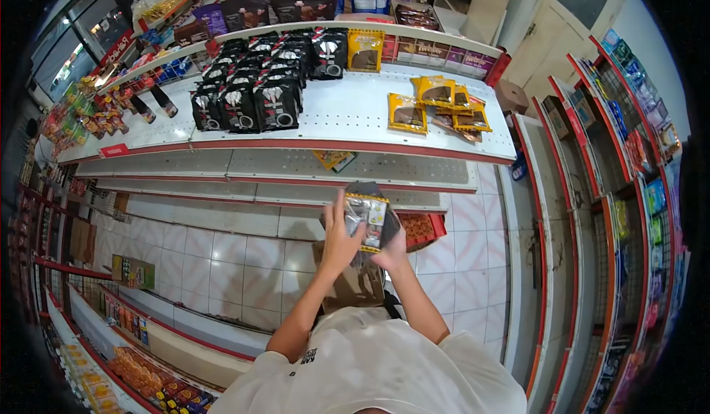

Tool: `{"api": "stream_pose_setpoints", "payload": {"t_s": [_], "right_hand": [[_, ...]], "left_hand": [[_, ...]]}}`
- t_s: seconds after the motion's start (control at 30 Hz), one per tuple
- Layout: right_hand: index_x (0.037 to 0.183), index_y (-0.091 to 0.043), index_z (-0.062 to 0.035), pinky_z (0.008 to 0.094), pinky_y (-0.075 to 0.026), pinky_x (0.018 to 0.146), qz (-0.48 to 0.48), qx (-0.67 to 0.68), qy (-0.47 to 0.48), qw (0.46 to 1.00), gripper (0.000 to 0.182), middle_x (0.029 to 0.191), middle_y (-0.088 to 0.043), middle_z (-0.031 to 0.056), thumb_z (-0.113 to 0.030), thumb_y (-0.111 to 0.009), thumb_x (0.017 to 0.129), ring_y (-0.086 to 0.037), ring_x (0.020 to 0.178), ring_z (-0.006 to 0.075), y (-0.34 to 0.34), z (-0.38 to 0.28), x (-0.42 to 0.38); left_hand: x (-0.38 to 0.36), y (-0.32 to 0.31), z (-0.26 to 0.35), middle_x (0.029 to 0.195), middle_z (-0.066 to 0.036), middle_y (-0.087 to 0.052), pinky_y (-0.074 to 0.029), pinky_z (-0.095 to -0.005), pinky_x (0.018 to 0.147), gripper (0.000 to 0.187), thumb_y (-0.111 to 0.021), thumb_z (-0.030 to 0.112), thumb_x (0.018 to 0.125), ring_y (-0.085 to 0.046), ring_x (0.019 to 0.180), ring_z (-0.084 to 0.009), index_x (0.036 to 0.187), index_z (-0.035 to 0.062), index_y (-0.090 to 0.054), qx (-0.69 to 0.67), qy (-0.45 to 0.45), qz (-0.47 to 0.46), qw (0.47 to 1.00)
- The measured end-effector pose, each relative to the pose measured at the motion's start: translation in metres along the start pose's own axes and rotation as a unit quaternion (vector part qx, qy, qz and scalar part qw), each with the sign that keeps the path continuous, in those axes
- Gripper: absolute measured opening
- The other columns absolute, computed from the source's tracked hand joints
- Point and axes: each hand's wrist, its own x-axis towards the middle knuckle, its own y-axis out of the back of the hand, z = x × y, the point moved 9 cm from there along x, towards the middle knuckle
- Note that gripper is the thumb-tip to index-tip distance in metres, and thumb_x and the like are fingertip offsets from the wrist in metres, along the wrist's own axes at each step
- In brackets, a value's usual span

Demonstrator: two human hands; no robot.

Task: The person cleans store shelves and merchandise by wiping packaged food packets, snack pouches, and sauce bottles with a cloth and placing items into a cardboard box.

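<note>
In front of my chest I hold a small packet (374,218) with a silver-grey face and yellow edges. My left hand (341,238) grips its left side, thumb across the front. Around the lower right side curls my right hand (394,247), its fingers partly hidden. A dark grey cloth-like thing (364,188) shows behind the packet and near my right hand; I cannot make out its exact kind. Beyond my hands, yellow packets (407,113) lie in a loose pile on the top white shelf (340,110).
Black packets (277,107) stand in rows on that shelf, beside an upright yellow packet (365,50). Below me is an open cardboard box (351,284); a red patterned pack (425,230) lies nearby. Lower shelf boards (288,166) jut out, and stocked racks (621,184) line the right.
</note>
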Motion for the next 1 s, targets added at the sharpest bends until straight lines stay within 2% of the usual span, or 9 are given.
{"api": "stream_pose_setpoints", "payload": {"t_s": [0.17,0.3,0.4,0.57,0.67,0.73,0.77,0.83,1.0], "right_hand": [[0.127,-0.05,-0.0048,0.0365,-0.042,0.098,-0.012,-0.08,0.077,0.994,0.043,0.125,-0.056,0.0092,-0.031,-0.032,0.099,-0.055,0.111,0.0238,-0.001,-0.003,0.007],[0.137,-0.038,-0.0023,0.0335,-0.033,0.105,0.086,-0.14,0.069,0.984,0.049,0.138,-0.044,0.0096,-0.035,-0.032,0.101,-0.045,0.124,0.0216,-0.012,0.012,-0.002],[0.141,-0.029,0.0042,0.0307,-0.016,0.112,0.005,-0.543,0.149,0.826,0.054,0.146,-0.033,0.0138,-0.033,-0.029,0.102,-0.028,0.136,0.0253,-0.052,-0.001,-0.011],[0.143,-0.028,0.001,0.0345,-0.009,0.114,-0.032,-0.575,0.176,0.799,0.051,0.151,-0.024,0.0124,-0.028,-0.031,0.101,-0.012,0.143,0.0253,-0.046,0.006,-0.006],[0.141,-0.034,-0.0009,0.0347,-0.009,0.114,-0.026,-0.632,0.164,0.757,0.048,0.151,-0.025,0.013,-0.026,-0.034,0.1,-0.014,0.142,0.0259,-0.059,0.014,-0.037],[0.136,-0.04,0.0043,0.031,-0.026,0.107,-0.039,-0.68,0.113,0.724,0.051,0.137,-0.046,0.0147,-0.033,-0.035,0.1,-0.041,0.128,0.0221,-0.053,0.011,-0.047],[0.126,-0.053,-0.0001,0.0298,-0.04,0.089,0.002,-0.643,0.12,0.757,0.042,0.108,-0.06,0.0073,-0.029,-0.037,0.1,-0.054,0.093,0.016,-0.029,0.0,-0.046],[0.113,-0.058,0.0011,0.0274,-0.04,0.074,0.107,-0.594,0.176,0.777,0.039,0.091,-0.057,0.0005,-0.03,-0.039,0.1,-0.045,0.077,0.0108,-0.018,-0.043,-0.045],[0.103,-0.063,0.0011,0.0295,-0.044,0.084,-0.053,-0.665,0.156,0.729,0.033,0.097,-0.064,0.0061,-0.028,-0.052,0.093,-0.058,0.092,0.0146,-0.106,-0.112,-0.022]], "left_hand": [[-0.008,-0.023,0.04,0.144,-0.023,-0.022,-0.024,-0.0512,0.105,0.07,-0.061,0.027,0.085,-0.029,0.127,-0.0433,0.145,0.011,-0.028,0.245,-0.065,-0.069,0.965],[0.012,-0.019,0.025,0.146,-0.019,-0.023,-0.021,-0.0393,0.11,0.062,-0.051,0.028,0.093,-0.027,0.133,-0.0349,0.146,0.0077,-0.025,0.048,0.007,-0.002,0.999],[-0.001,-0.032,-0.009,0.149,-0.008,-0.025,-0.016,-0.0319,0.111,0.059,-0.04,0.032,0.098,-0.024,0.136,-0.0193,0.148,0.0098,-0.019,-0.355,0.134,-0.01,0.925],[-0.007,-0.03,-0.01,0.142,-0.009,-0.036,-0.023,-0.032,0.109,0.056,-0.044,0.034,0.097,-0.032,0.132,-0.0209,0.143,0.0053,-0.03,-0.436,0.162,0.042,0.884],[-0.011,-0.03,-0.068,0.104,-0.005,-0.062,-0.046,-0.0344,0.089,0.039,-0.053,0.039,0.09,-0.059,0.096,-0.0201,0.114,0.0085,-0.057,-0.601,0.323,0.055,0.729],[-0.003,-0.015,-0.045,0.114,-0.012,-0.06,-0.044,-0.0379,0.093,0.048,-0.05,0.04,0.089,-0.057,0.105,-0.0238,0.121,0.0042,-0.053,-0.63,0.307,0.032,0.712],[-0.002,-0.013,-0.036,0.12,-0.015,-0.057,-0.043,-0.0406,0.097,0.052,-0.049,0.039,0.089,-0.055,0.111,-0.0273,0.125,0.002,-0.05,-0.675,0.302,-0.022,0.672],[0.005,-0.004,-0.028,0.127,-0.018,-0.051,-0.039,-0.0438,0.101,0.056,-0.048,0.037,0.088,-0.05,0.118,-0.0322,0.129,-0.0007,-0.045,-0.71,0.281,-0.032,0.645],[0.015,0.009,-0.007,0.14,-0.024,-0.037,-0.03,-0.0509,0.109,0.072,-0.052,0.033,0.078,-0.036,0.129,-0.0431,0.138,-0.0032,-0.034,-0.749,0.223,-0.11,0.614]]}}
